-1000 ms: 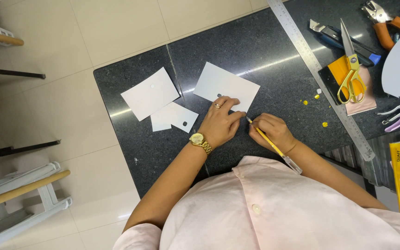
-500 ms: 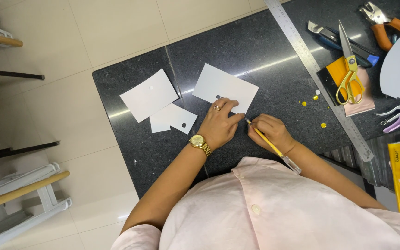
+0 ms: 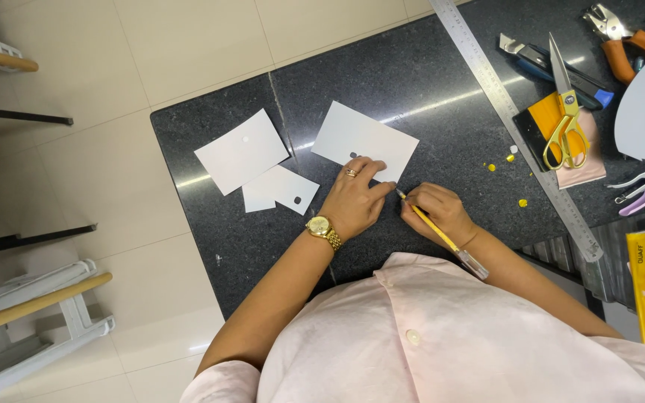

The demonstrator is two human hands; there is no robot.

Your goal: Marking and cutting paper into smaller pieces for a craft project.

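Little has moved since the earlier frames; the left hand (image 3: pixel 354 200) stays flat on the near edge of the white card (image 3: pixel 365 139), and the right hand (image 3: pixel 436 213) keeps its pencil (image 3: pixel 433 226) at the card's near right corner, perhaps a shade closer to the edge than before.

The left hand lies spread, fingers narrow together, pressing the card onto the dark stone bench (image 3: pixel 427 82); the right hand is closed around the yellow pencil in a writing grip, its tip touching or just beside the card's corner (which of the two I cannot tell).

To mark well here, I judge that the pressing hand should hold the card firm so it does not slide on the polished stone; the pencil should move lightly, with the tip kept in sight rather than under the fingers.

The card lies near the middle of the bench, its long axis running from upper left to lower right in the view; the pencil's long axis slants likewise, tip pointing up-left toward the card, blunt end toward the person's chest.

Two more white cards (image 3: pixel 242 151) lie to the left, well apart; a steel ruler (image 3: pixel 516 127) and yellow-handled scissors (image 3: pixel 564 123) sit to the right.
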